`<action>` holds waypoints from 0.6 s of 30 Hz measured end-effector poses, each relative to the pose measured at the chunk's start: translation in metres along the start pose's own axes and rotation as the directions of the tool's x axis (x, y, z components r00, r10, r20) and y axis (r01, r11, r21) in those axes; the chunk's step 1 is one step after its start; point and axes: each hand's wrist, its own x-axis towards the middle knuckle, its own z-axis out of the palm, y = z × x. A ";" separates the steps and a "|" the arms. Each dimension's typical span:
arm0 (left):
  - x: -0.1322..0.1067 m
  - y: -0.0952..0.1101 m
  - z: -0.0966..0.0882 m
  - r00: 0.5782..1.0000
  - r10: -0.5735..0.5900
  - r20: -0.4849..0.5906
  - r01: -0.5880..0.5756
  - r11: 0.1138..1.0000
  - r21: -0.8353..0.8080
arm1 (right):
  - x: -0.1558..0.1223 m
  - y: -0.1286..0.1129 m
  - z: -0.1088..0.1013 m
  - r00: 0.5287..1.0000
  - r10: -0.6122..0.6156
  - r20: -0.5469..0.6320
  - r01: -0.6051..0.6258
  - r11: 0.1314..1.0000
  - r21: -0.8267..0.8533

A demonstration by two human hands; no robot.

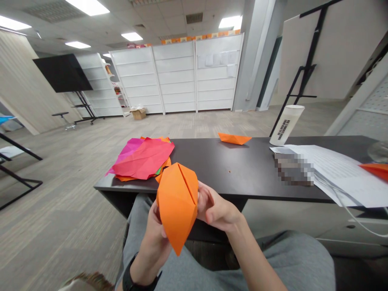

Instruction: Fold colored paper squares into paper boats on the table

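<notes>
An orange folded paper boat (177,202) is held up over my lap, in front of the desk's near edge. Its pointed end faces down toward me, and a long crease runs along its upper right side. My left hand (158,224) grips its left side from below, fingers partly hidden behind the paper. On the right side, my right hand (215,206) holds the edge with curled fingers, the thumb standing a little off the paper. A smaller orange paper boat (234,139) rests at the desk's far edge.
Crumpled pink, red and orange paper sheets (145,157) lie at the left end of the black desk (206,169). At right are a white cup (286,125), printed papers (333,165), a blurred-out flat object (294,169), a white cable (348,212) and another orange paper piece (376,170).
</notes>
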 end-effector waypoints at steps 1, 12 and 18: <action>0.000 0.002 0.000 1.000 -0.020 -0.011 0.020 1.000 -0.013 | 0.000 0.001 0.002 1.000 0.011 0.007 -0.011 1.000 -0.010; 0.008 0.009 0.007 0.989 -0.002 -0.148 -0.014 0.994 -0.108 | 0.003 0.000 0.022 0.947 -0.196 -0.255 0.215 0.975 0.048; 0.013 0.017 0.004 0.986 0.091 -0.137 -0.104 0.990 -0.093 | 0.001 -0.006 0.021 0.900 -0.254 -0.355 0.241 0.967 -0.083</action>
